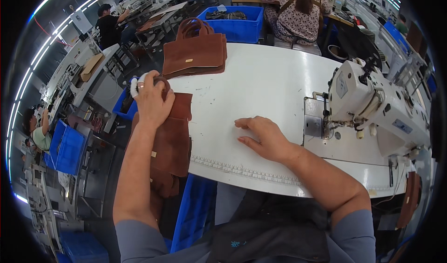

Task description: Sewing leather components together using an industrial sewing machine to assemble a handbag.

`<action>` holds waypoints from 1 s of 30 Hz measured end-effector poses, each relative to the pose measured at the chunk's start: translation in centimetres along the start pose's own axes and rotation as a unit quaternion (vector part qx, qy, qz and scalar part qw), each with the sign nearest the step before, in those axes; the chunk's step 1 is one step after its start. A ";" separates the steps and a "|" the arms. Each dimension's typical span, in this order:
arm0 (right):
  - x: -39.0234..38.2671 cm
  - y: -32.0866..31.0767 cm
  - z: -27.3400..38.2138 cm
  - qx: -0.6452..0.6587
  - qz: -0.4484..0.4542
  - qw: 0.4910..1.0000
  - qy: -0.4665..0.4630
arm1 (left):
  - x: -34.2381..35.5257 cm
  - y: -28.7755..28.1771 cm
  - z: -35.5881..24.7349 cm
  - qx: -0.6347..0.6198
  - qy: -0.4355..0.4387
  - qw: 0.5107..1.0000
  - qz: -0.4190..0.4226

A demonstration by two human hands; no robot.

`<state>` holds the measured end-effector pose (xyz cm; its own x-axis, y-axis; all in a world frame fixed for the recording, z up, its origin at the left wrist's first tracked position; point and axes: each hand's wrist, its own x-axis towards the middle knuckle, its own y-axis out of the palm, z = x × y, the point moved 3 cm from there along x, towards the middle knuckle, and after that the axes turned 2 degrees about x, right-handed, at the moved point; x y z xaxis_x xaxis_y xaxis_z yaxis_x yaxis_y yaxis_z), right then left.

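My left hand (155,101) is at the table's left edge, its fingers curled over the rolled handle (164,82) of a brown bag piece. White wrapping covers one fingertip. Below that hand, brown leather-like bag panels (172,144) hang in a stack over the edge, each with a small gold-coloured tag. Over the middle of the white table (242,90), my right hand (263,138) holds nothing, its fingers loosely bent and apart from the thumb. Several brown handbags (198,53) lie stacked at the table's far left, handles pointing away.
A white industrial sewing machine (363,95) occupies the right side. Along the near edge runs a printed ruler (247,172). Blue bins stand beyond the table (253,25) and below its near left edge (193,211). Another person (298,13) sits ahead.
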<state>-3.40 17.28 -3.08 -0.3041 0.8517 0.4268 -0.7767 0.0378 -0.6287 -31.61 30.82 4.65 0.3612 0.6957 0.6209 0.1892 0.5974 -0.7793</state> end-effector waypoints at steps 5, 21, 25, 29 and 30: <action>0.0 0.3 -0.5 -0.006 0.017 1.000 -0.025 | 1.9 5.1 -1.5 0.033 -0.063 0.997 -0.001; 0.5 0.1 -0.8 0.023 0.038 0.999 -0.006 | 23.4 20.5 -2.9 -0.029 -0.211 0.970 0.120; 0.6 0.2 -1.0 0.027 0.047 0.999 -0.001 | 24.1 22.4 -1.9 0.007 -0.302 0.939 0.162; 0.7 0.2 -1.1 0.027 0.063 0.998 0.009 | 23.9 23.4 1.4 -0.086 -0.341 0.934 0.068; 0.8 0.2 -1.0 0.030 0.056 0.998 0.004 | 23.7 23.7 2.2 -0.123 -0.322 0.935 0.083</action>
<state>-3.25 18.45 -3.53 -0.3858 0.8531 0.3512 -0.7706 -0.0886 -0.6311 -20.59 62.37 1.09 -0.2052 0.9142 0.3493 0.4121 0.4045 -0.8164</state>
